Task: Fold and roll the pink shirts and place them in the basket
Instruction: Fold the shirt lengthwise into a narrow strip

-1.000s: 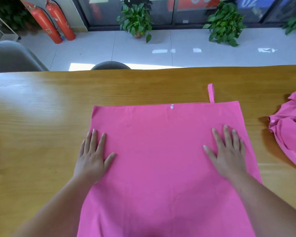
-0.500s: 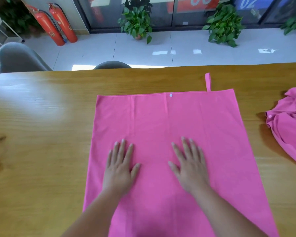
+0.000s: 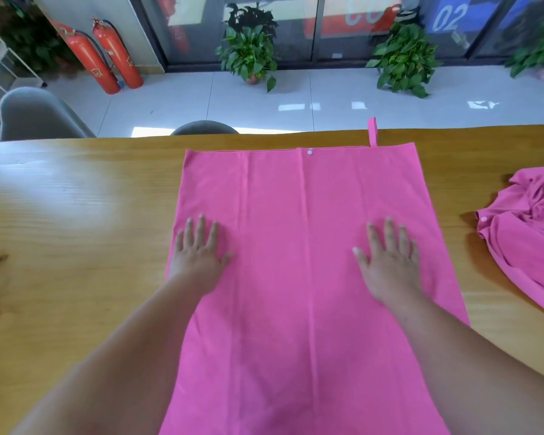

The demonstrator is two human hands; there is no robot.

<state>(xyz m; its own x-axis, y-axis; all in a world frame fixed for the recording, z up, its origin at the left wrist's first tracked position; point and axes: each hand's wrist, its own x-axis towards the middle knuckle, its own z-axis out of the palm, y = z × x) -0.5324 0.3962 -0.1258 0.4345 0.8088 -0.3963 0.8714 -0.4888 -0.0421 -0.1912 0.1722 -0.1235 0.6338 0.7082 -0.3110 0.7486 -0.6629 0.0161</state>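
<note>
Now my left grip (image 3: 198,255) and right grip (image 3: 390,265) lie flat, fingers spread, on the shirt (image 3: 305,189).
Soft, limp cloth under my palms; I'd pinch the edges just outside each grip.

I have both bare arms stretched forward, the left forearm (image 3: 129,343) coming in from the lower left corner and the right forearm (image 3: 462,346) from the lower right. They angle slightly inward toward the hands. My left hand (image 3: 198,255) lies flat, palm down, its fingers (image 3: 200,229) straight, close together and pointing away from me, with the thumb spread toward the right. My right hand (image 3: 388,262) mirrors it: palm down, fingers (image 3: 389,233) straight and a little fanned, thumb out toward the left. The hands sit well apart and roughly level, thumbs pointing at each other. Both wrists run straight in line with the forearms.
</note>
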